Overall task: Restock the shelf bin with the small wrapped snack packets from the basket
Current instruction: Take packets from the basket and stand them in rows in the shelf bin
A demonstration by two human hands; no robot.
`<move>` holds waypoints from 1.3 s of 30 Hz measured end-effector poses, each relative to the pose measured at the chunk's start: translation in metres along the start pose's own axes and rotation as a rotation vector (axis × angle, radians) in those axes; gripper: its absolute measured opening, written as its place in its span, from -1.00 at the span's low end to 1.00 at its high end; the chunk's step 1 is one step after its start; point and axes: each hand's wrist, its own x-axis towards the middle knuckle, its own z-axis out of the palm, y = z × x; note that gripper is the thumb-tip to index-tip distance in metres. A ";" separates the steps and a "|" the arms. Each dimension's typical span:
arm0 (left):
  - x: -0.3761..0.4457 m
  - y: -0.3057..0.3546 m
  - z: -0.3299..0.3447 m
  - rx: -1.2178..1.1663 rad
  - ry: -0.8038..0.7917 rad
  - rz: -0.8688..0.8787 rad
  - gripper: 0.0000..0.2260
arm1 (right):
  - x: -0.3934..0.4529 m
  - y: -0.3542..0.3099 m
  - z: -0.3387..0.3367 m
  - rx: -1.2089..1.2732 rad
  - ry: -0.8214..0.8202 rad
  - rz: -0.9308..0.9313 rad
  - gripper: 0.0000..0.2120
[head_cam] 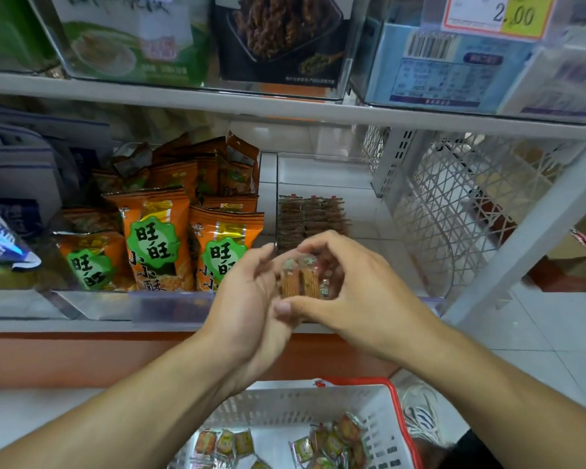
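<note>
Both hands meet in front of the clear shelf bin (362, 198). A small stack of clear-wrapped brown snack packets (300, 278) stands between them. My right hand (349, 286) curls over the stack, its thumb under the stack's lower edge. My left hand (247, 299) cups the stack's left side with straight fingers. Inside the bin, rows of the same packets (310, 218) lie toward its left rear. The white basket (305, 407) with a red rim sits below, with several packets (332, 441) on its floor.
Orange snack bags (156, 238) fill the bin to the left. A white lattice end panel (460, 204) closes the shelf on the right. Boxes stand on the upper shelf under a price tag (494, 15). A shoe (420, 414) shows beside the basket.
</note>
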 end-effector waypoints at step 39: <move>0.015 -0.002 -0.020 0.463 0.151 0.390 -0.78 | 0.024 0.033 -0.016 0.897 -0.082 0.341 -0.81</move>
